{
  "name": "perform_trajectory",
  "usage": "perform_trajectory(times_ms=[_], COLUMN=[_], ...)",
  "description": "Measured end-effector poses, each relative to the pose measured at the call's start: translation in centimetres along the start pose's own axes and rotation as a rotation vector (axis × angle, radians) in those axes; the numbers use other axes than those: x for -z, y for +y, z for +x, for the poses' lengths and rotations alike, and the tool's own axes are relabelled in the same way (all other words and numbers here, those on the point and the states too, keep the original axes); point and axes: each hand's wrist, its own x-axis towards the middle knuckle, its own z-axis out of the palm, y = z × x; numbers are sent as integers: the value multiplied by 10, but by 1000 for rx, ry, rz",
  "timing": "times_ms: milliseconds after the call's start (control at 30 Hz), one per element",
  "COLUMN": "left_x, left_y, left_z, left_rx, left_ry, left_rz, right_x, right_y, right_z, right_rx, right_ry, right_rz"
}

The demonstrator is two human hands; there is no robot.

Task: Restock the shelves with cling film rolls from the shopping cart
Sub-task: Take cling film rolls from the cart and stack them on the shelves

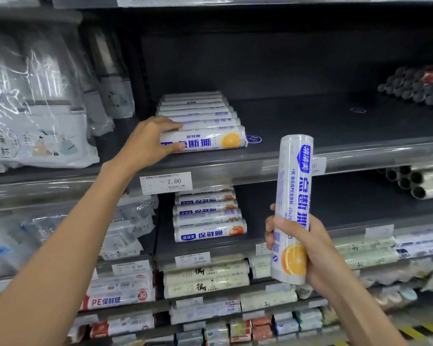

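A row of white cling film rolls [198, 113] with blue print lies crosswise on the upper dark shelf [310, 126]. My left hand [150, 143] grips the left end of the front roll [210, 142], which shows an orange slice. My right hand [308, 248] holds a second, matching cling film roll [294, 196] upright in front of the shelf below, its lower end wrapped by my fingers. The shopping cart is out of view.
A lower shelf holds more rolls [209, 218] with a tomato picture. Bagged goods [35, 116] hang at the left. Dark rolls [418, 88] sit at the far right of the upper shelf, with bare shelf between. Price tags [166, 182] line the shelf edges.
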Motion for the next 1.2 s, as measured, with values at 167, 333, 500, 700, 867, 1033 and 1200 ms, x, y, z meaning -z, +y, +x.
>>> perform_trajectory(times_ms=[167,333,500,700,867,1033,1200], left_x=[-3,0,-2,-5,-6,-6,-6], left_y=[-1,-3,-1,-2,0,2,3], left_z=[-5,-5,-6,-8,-10,-11,-11], left_rx=[-3,-32,4,10,10,16,29], left_ry=[28,-19,6,11,43,40,46], left_rz=[-39,-6,-57,-47,-49,-51,-55], right_x=[1,3,5,4,5,7,7], right_y=[2,5,7,7,7,7,6], right_z=[2,5,6,11,11,11,11], right_rx=[-9,-28,-36,-38,-40,-30,-39], right_ry=[9,6,13,-3,-6,3,-8], right_rz=[-10,-1,-12,0,9,0,3])
